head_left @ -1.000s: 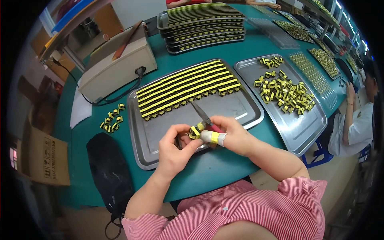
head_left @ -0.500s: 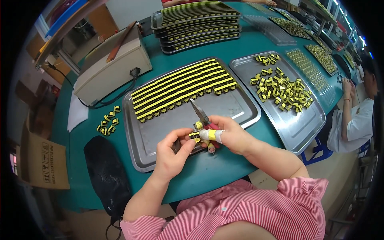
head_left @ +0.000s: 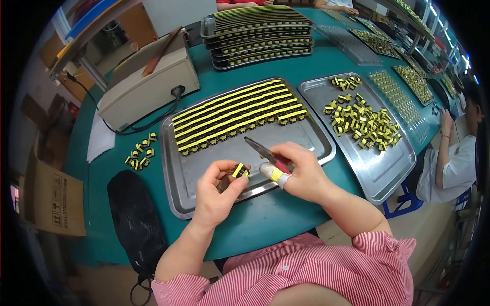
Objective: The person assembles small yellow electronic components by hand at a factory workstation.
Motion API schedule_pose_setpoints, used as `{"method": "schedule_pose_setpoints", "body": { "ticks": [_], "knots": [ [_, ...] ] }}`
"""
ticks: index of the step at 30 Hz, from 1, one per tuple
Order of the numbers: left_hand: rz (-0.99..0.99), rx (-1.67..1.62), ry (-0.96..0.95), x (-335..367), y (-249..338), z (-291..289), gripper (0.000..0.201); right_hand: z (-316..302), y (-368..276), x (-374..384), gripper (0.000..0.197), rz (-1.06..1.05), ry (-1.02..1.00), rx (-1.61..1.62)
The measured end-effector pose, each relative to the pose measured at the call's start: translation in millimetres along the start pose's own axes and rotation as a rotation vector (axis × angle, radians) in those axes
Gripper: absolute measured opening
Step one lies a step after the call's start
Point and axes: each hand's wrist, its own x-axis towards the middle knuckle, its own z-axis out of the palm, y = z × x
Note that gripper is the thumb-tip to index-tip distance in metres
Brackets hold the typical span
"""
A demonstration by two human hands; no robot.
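Yellow-and-black components lie loose in a small cluster on the green table, left of a metal tray and apart from it, perhaps set aside so as not to mix with the rest; on that tray, tight parallel rows take up the far part, pressed together with yellow strips upward, which seems to keep them aligned; above the tray's near side, the left hand grips one component between thumb and fingers (its yellow face shows, so the pinch appears placed to leave that face in view); just beside it, the right hand is closed around red-handled pliers, tip angled away and leftward, apart from the component; a pale wrapping covers the thumb, probably as padding; farther right, a second tray bears a loose heap, its raised rim likely there to contain the pieces.
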Motion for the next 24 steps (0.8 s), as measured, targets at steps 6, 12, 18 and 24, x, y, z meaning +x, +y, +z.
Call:
{"method": "schedule_pose_setpoints", "body": {
  "ticks": [6,12,18,24],
  "knots": [
    [0.105,0.115,0.125,2.0,-1.7,-4.1,0.027,-2.9,-2.2,0.3,0.03,-0.153,0.047,-0.231],
    [0.143,0.149,0.189,3.5,0.0,-6.7,0.026,-2.5,-2.5,-1.2,0.031,-0.208,0.049,-0.321],
    [0.174,0.217,0.229,5.3,-2.6,-7.1,0.028,-2.3,-3.2,-0.7,0.031,-0.219,0.06,-0.325],
    [0.121,0.264,0.213,2.8,2.6,-7.3,0.027,-1.6,-3.0,-0.9,0.031,-0.241,0.061,-0.322]
  ]
}}
